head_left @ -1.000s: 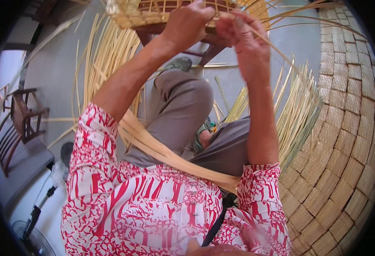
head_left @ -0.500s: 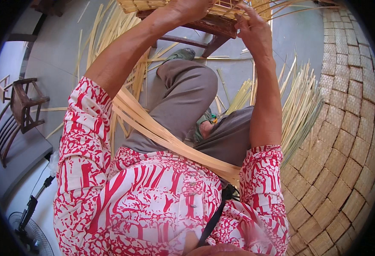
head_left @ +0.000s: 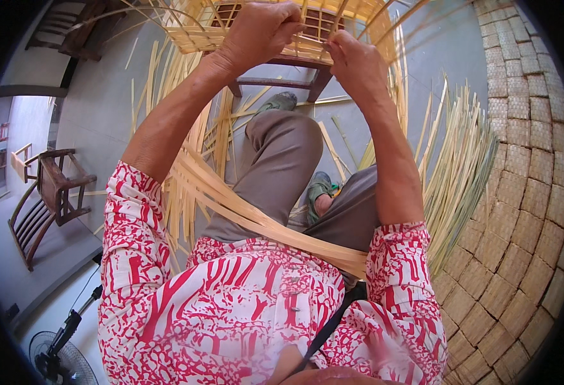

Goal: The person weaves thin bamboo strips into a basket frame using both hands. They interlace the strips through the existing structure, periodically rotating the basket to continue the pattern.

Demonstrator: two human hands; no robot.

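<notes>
A half-woven basket (head_left: 195,40) of pale yellow bamboo strips, with long loose ends sticking out, rests at the top of the view on a dark wooden stool (head_left: 321,85). My left hand (head_left: 266,32) is closed at its near wall, fingers curled in by the upright strips. Just to the right, my right hand (head_left: 359,63) pinches at the same wall with thumb and forefinger. The exact strip between the fingertips is too small to make out. A bundle of flat bamboo strips (head_left: 256,221) lies across my lap.
Loose strips (head_left: 465,167) lie in a heap on the floor to the right, with more under the basket. Rows of stacked woven squares (head_left: 516,231) fill the right side. A wooden chair (head_left: 54,192) and a black fan (head_left: 60,359) stand at the left.
The basket has turned and more of its inside shows, with loose ends now at the upper left. My right hand has moved left and lower, its raised finger now folded into a pinch.
</notes>
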